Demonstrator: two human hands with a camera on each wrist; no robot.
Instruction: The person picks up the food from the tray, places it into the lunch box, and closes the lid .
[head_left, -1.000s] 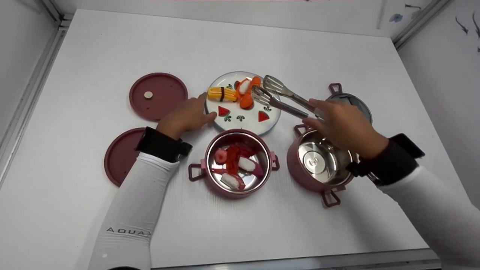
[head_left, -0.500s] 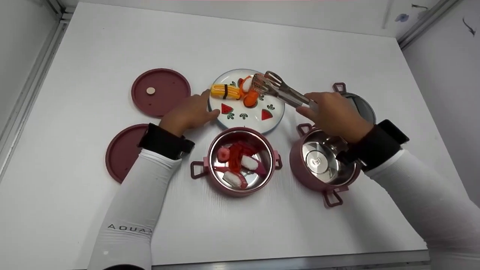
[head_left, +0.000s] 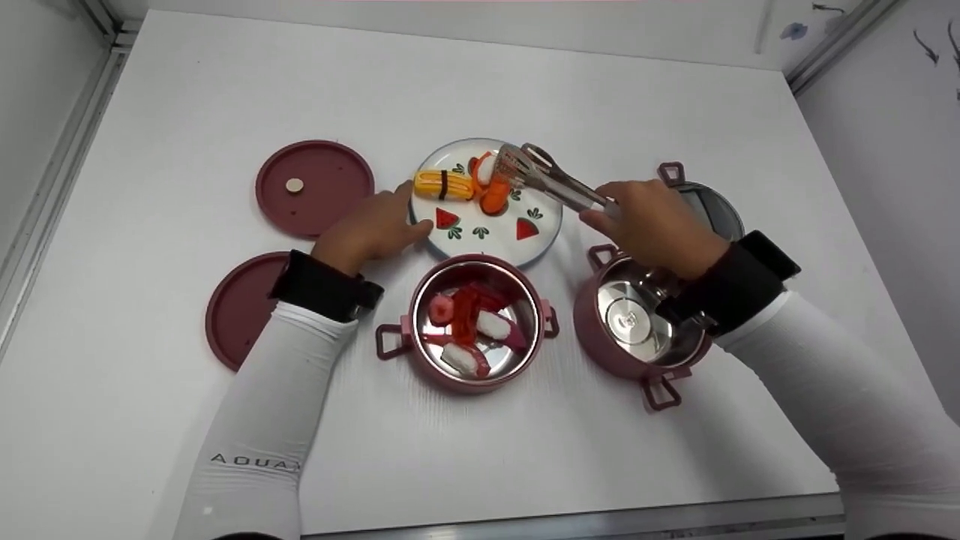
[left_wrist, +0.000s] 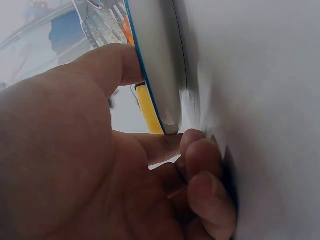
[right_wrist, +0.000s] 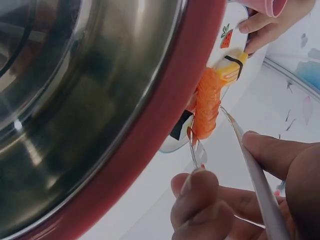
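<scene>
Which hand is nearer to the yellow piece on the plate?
Left. The left hand touches the plate beside the yellow piece; the right hand, gripping tongs, is past the plate's opposite side.

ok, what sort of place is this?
Likely a staged demo booth rather than a kitchen: smooth white tabletop, pale grey metal-edged side wall, glossy yellow, black-banded toy-like sushi piece.

The left sleeve (head_left: 255, 420) and black wristband (head_left: 319, 289) cover part of the dark red lid (head_left: 244, 315) nearest the left edge of the table (head_left: 420, 465). The right hand (head_left: 660, 225) hides the handle end of the tongs (head_left: 564, 195) and part of the grey round piece (head_left: 724, 210) toward the right edge. Whether the tongs grip the orange piece (head_left: 493, 196) cannot be told. In the right wrist view the pot (head_left: 604, 345) is cut off and blocks part of the plate (head_left: 502, 246).
</scene>
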